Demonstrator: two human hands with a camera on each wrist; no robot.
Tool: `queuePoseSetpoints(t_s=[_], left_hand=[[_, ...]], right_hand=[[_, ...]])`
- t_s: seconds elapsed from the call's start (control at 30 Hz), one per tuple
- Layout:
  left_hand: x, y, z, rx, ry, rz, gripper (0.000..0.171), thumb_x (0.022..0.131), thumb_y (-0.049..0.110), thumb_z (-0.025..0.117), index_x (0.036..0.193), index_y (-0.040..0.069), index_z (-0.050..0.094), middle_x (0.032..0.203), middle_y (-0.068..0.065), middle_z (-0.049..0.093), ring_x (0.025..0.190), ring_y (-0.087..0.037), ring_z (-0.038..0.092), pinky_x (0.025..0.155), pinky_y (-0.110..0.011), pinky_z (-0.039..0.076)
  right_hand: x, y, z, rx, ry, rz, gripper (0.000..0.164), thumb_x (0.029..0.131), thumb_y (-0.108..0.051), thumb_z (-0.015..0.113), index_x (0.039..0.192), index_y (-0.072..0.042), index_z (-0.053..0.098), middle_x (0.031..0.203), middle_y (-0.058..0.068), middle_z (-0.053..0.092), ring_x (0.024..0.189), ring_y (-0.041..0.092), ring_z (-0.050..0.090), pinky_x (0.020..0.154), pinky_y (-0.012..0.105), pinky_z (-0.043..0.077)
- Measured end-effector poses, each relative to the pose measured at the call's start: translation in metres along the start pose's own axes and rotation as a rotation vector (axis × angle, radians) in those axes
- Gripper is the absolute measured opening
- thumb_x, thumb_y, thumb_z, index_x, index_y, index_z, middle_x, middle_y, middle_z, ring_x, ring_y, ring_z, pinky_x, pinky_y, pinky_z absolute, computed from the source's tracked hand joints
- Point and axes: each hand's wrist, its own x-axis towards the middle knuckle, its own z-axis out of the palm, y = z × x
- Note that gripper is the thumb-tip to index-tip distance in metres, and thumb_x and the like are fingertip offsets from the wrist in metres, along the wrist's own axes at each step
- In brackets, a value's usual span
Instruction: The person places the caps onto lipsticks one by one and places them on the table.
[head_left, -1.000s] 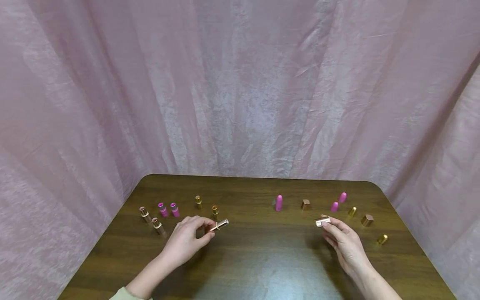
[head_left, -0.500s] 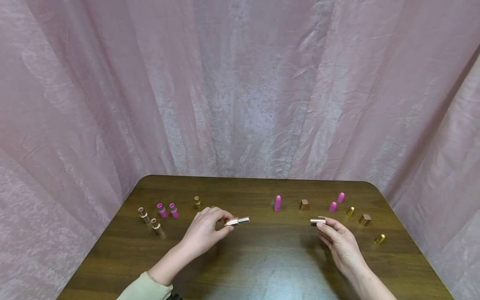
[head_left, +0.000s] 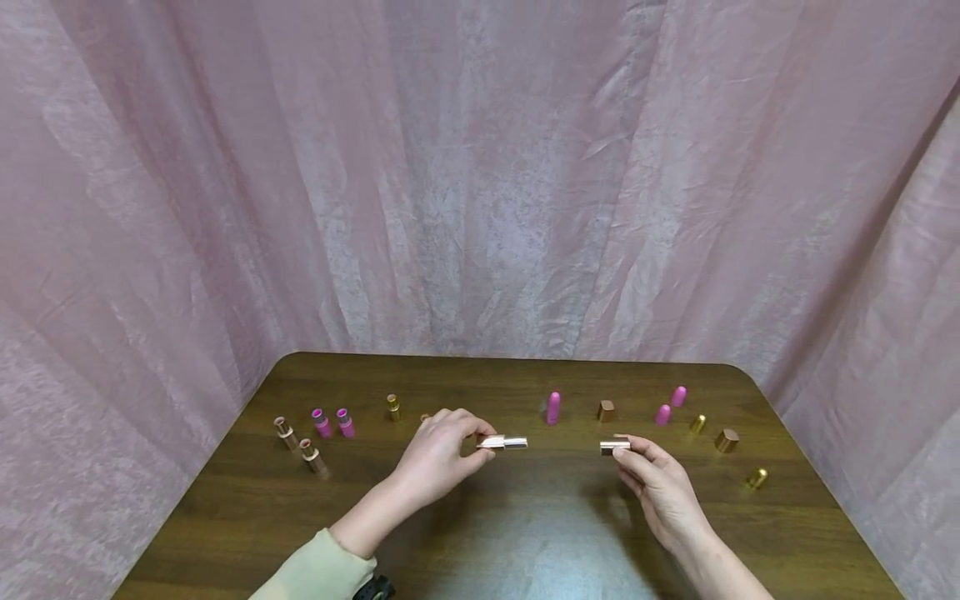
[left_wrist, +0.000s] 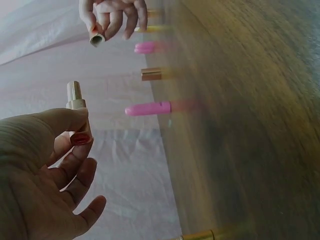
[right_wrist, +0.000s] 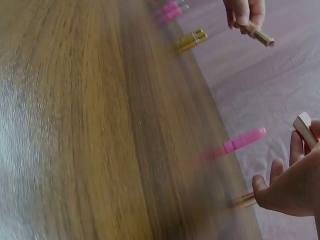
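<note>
My left hand pinches a rose-gold lipstick tube without its cap, held level above the table. Its silvery inner end points right. In the left wrist view, thumb and fingers grip the tube's base. Across from it, my right hand holds a rose-gold lipstick cap between thumb and fingers. The cap's hollow mouth shows in the left wrist view. Cap and tube are apart, roughly in line. Beyond the gap stands a closed pink lipstick.
Uncapped lipsticks stand at left: rose-gold, pink and gold. At right are loose caps: brownish, pink and gold. Pink curtains hang behind the wooden table.
The left hand has carried its lipstick tube to the right and turned it level. My right hand has shifted slightly left with the cap. The gap between the two parts has narrowed.
</note>
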Motion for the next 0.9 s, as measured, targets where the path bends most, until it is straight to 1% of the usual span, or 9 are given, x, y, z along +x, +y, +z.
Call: queuePoseSetpoints(t_s=[0.13, 0.33, 0.4, 0.57, 0.73, 0.8, 0.9], left_hand=[[0.005, 0.005, 0.003, 0.024, -0.019, 0.01, 0.015, 0.087, 0.03, 0.081, 0.1, 0.027, 0.075, 0.1, 0.015, 0.067, 0.092, -0.01, 0.055, 0.083, -0.037, 0.043], [0.012, 0.012, 0.006, 0.053, -0.045, 0.032, 0.016, 0.088, 0.033, 0.08, 0.102, 0.025, 0.075, 0.1, 0.014, 0.067, 0.092, -0.011, 0.055, 0.084, -0.036, 0.044], [0.014, 0.014, 0.008, 0.062, -0.052, 0.038, 0.016, 0.088, 0.033, 0.08, 0.101, 0.026, 0.075, 0.099, 0.015, 0.067, 0.091, -0.011, 0.055, 0.085, -0.036, 0.045], [0.018, 0.02, 0.014, 0.067, -0.064, 0.054, 0.014, 0.088, 0.033, 0.08, 0.099, 0.027, 0.074, 0.097, 0.017, 0.066, 0.091, -0.01, 0.055, 0.086, -0.037, 0.045], [0.02, 0.024, 0.017, 0.067, -0.072, 0.066, 0.013, 0.088, 0.035, 0.08, 0.099, 0.029, 0.074, 0.097, 0.018, 0.065, 0.092, -0.009, 0.054, 0.086, -0.036, 0.045], [0.02, 0.025, 0.018, 0.064, -0.074, 0.068, 0.014, 0.088, 0.034, 0.08, 0.099, 0.029, 0.075, 0.097, 0.018, 0.065, 0.092, -0.009, 0.054, 0.086, -0.035, 0.045], [0.021, 0.027, 0.019, 0.064, -0.078, 0.071, 0.014, 0.088, 0.034, 0.08, 0.099, 0.029, 0.075, 0.097, 0.017, 0.066, 0.092, -0.009, 0.055, 0.085, -0.035, 0.045]], right_hand=[[0.0, 0.003, 0.006, -0.004, 0.009, 0.004, 0.014, 0.095, -0.002, 0.067, 0.108, -0.008, 0.069, 0.103, -0.006, 0.07, 0.098, 0.009, 0.061, 0.092, 0.03, 0.05], [0.002, 0.005, 0.016, -0.01, 0.02, -0.003, 0.022, 0.094, -0.002, 0.068, 0.115, -0.001, 0.067, 0.104, -0.005, 0.069, 0.098, 0.009, 0.06, 0.092, 0.029, 0.05], [0.002, 0.005, 0.019, -0.005, 0.016, -0.014, 0.023, 0.093, -0.001, 0.068, 0.117, 0.0, 0.066, 0.104, -0.004, 0.07, 0.098, 0.009, 0.062, 0.092, 0.029, 0.05], [0.001, 0.008, 0.028, 0.012, 0.0, -0.023, 0.02, 0.093, 0.0, 0.068, 0.112, -0.001, 0.067, 0.105, -0.002, 0.072, 0.096, 0.007, 0.064, 0.091, 0.029, 0.052], [0.001, 0.01, 0.036, 0.029, -0.023, -0.025, 0.024, 0.092, 0.002, 0.069, 0.116, 0.004, 0.065, 0.108, 0.002, 0.072, 0.096, 0.008, 0.065, 0.09, 0.028, 0.053], [0.0, 0.01, 0.039, 0.037, -0.029, -0.021, 0.026, 0.091, 0.002, 0.069, 0.116, 0.005, 0.064, 0.107, 0.003, 0.073, 0.095, 0.008, 0.065, 0.088, 0.027, 0.053], [0.0, 0.011, 0.042, 0.042, -0.041, -0.013, 0.025, 0.091, 0.002, 0.069, 0.115, 0.004, 0.063, 0.105, 0.001, 0.072, 0.094, 0.008, 0.065, 0.088, 0.027, 0.053]])
